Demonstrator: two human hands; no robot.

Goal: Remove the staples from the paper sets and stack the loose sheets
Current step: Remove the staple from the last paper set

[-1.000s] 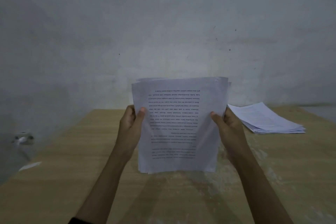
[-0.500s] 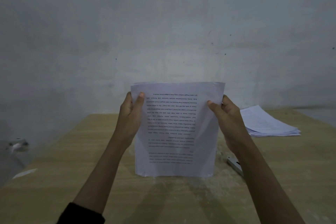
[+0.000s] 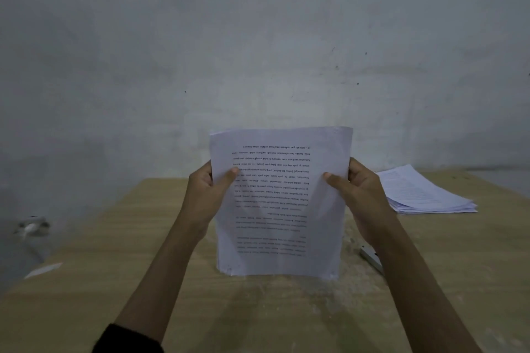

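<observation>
Hands: left hand [image 3: 207,195] and right hand [image 3: 360,195] each grip a side edge of the sheaf [image 3: 279,203] — thumbs in front.
Sheaf: upright, bottom edge on the table [image 3: 120,281], print upside down.
Stack [image 3: 421,195]: flat, far right — apart.

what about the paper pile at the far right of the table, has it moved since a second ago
No. The paper pile lies at the same spot near the far right edge of the table as before.
</observation>
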